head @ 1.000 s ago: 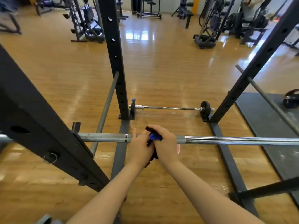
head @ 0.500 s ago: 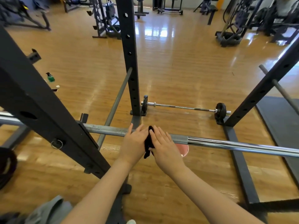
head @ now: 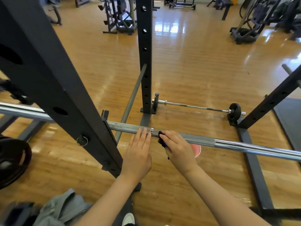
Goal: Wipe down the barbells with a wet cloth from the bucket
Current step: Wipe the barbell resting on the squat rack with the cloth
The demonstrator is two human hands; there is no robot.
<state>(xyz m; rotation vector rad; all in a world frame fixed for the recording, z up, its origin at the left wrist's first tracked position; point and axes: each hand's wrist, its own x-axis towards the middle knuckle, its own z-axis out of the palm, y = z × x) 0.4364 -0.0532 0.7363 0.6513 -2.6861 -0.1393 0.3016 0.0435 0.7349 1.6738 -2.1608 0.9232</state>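
Across the lower middle of the head view, a barbell (head: pixel 195 139) is lying racked in a black power rack (head: pixel 53 88), running from the left edge behind the near upright down to the right edge. The person's left hand (head: pixel 138 154) is resting on the dull grey shaft just left of a small bright ring, its fingers (head: pixel 143 136) lying straight and close together, holding nothing. Just right of that ring, the right hand (head: pixel 177 149) is pressing a dark blue cloth (head: pixel 162 139) against the bar, its fingers curling around the cloth so that only a small bunch is showing. The two hands are sitting near each other but apart. Below the bar, partly hidden by the right hand, a pink bucket (head: pixel 196 150) is standing on the wooden floor (head: pixel 195 70). Farther back, a second barbell (head: pixel 195 106) with small black plates is lying on the floor between the rear uprights. At the left edge, a black weight plate (head: pixel 13 160) is showing.
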